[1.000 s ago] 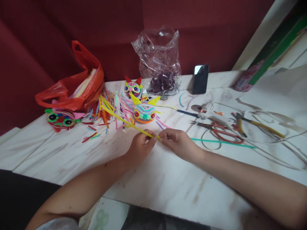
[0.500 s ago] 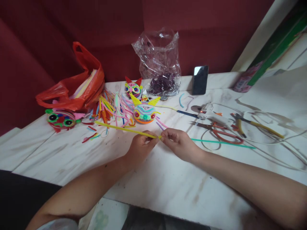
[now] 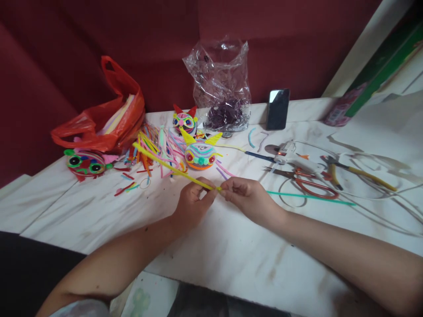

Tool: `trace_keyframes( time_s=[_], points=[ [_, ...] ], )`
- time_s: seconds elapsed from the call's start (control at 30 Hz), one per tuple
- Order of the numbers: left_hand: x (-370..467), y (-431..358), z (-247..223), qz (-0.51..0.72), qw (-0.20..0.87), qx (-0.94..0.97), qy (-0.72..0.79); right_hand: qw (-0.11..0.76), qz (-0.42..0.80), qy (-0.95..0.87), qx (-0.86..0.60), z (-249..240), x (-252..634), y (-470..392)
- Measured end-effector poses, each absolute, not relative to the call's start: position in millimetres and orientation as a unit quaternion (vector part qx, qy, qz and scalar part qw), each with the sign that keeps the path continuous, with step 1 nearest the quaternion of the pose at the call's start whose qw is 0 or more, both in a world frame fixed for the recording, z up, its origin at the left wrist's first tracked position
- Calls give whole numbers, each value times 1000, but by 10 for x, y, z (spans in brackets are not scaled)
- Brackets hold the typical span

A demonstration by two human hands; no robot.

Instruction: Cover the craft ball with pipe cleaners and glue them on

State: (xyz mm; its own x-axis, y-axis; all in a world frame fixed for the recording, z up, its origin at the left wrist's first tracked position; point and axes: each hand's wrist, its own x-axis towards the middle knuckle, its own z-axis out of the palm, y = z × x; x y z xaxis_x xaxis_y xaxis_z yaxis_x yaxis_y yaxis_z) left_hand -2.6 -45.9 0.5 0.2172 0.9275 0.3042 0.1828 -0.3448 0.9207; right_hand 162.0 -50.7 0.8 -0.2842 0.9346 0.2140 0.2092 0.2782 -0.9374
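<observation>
We see a bare left hand (image 3: 194,200) and a bare right hand (image 3: 247,197); the left forearm (image 3: 125,253) and right forearm (image 3: 343,240) both taper toward the hands. On the left one we make out two small spots (image 3: 146,229). A pale, loose sleeve (image 3: 81,309) wraps that arm's upper end, its cloth seemingly greyish with a faint bluish tint.

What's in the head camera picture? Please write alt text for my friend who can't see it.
A person's left hand and right hand hold a yellow pipe cleaner above a marbled table. Farther back sit three big-eyed toy faces and a red plastic bag; scissors, pliers and a glue gun lie to the right.
</observation>
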Motion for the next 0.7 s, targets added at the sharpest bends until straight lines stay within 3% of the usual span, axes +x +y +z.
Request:
trace_keyframes(
  time_s=[0.13,0.3,0.43,0.6,0.7],
  points=[
    [-4,-473,-44,450,406,669,429,436,365,-700,-432,-3,1616,-528],
    [-60,-399,-49,381,327,750,431,345,234,-818,-397,29,1706,-485],
    [-81,-379,-7,329,285,806,401,316,222,-838,-386,30,1715,-469],
    [-44,-414,-2,447,389,683,428,398,325,-742,-430,23,1640,-507],
    [-29,-432,-36,459,454,638,420,426,317,-736,-420,-1,1602,-554]
  ],
)
